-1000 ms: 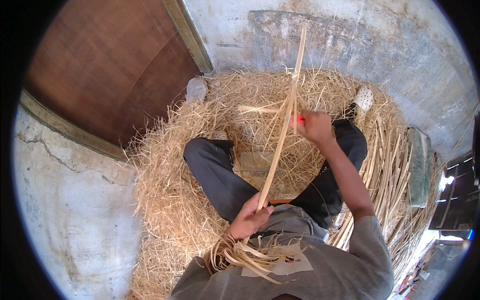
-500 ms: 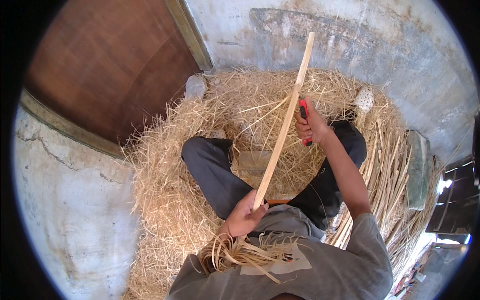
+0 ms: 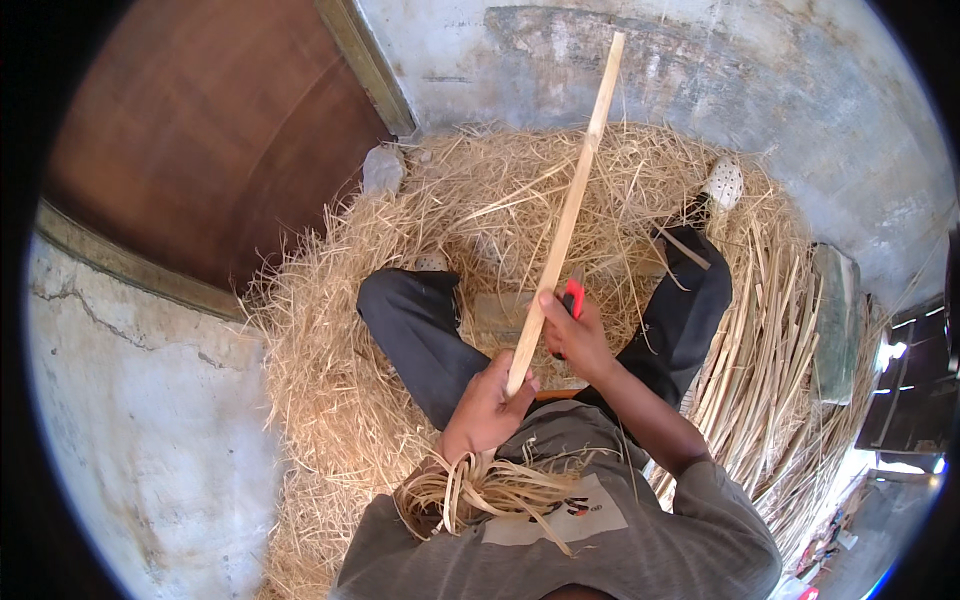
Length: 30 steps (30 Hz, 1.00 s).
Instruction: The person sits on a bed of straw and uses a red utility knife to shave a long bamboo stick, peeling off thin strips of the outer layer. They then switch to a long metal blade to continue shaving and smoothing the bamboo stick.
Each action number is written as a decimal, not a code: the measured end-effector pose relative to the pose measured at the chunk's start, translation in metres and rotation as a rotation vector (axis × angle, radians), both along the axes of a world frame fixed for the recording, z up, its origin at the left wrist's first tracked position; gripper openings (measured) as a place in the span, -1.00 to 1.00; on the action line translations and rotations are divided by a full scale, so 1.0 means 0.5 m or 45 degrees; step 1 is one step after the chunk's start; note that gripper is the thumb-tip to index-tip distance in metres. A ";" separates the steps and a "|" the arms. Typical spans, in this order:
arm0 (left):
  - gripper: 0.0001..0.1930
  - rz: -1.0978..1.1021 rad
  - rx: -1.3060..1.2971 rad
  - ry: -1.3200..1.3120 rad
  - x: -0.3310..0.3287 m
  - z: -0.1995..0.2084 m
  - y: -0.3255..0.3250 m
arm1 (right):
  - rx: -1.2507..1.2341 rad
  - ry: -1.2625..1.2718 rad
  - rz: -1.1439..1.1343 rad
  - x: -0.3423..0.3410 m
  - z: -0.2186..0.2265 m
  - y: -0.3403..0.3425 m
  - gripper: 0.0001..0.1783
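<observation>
My left hand (image 3: 490, 403) is closed around the lower end of a long, pale, flat bamboo strip (image 3: 575, 195), which slants up and away to the right. In my right hand (image 3: 580, 335) is a red and black utility knife (image 3: 573, 300), held against the strip's right side a little above my left hand. My right thumb presses on the strip. The knife's blade is mostly hidden. Thin curled shavings (image 3: 480, 495) are bunched over my left forearm and shirt front. A loose sliver (image 3: 683, 247) rests across my right knee.
Straw-like shavings (image 3: 340, 370) cover the floor around my bent legs. Long split strips (image 3: 765, 370) lie to the right beside a greenish block (image 3: 835, 320). A brown door panel (image 3: 220, 140) stands at left, a stained wall (image 3: 700, 80) ahead, and a grey stone (image 3: 383, 170) by the door frame.
My right hand has drawn the knife down along the bamboo strip toward my left hand. The strip's far end sits slightly higher. A sliver now lies over my right knee.
</observation>
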<state>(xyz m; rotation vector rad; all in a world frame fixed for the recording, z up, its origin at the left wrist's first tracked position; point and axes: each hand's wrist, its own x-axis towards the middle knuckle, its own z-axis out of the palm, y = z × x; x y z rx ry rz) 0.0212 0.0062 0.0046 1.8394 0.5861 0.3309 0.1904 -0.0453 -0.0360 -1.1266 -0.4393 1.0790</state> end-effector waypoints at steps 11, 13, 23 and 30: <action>-0.79 0.102 -0.730 -0.086 -0.047 0.032 -0.010 | 0.070 -1.300 -0.036 0.035 0.027 0.009 -0.47; -0.79 0.137 -0.721 -0.086 -0.044 0.035 -0.007 | 0.037 -1.584 -0.009 0.026 0.022 -0.020 -0.38; -0.76 0.074 -0.619 -0.101 -0.038 0.040 -0.017 | 0.095 -2.242 -0.197 0.066 0.017 -0.001 -0.23; -0.77 0.041 -0.606 -0.110 -0.031 0.037 -0.012 | 0.152 -2.340 -0.209 0.137 0.003 0.056 -0.24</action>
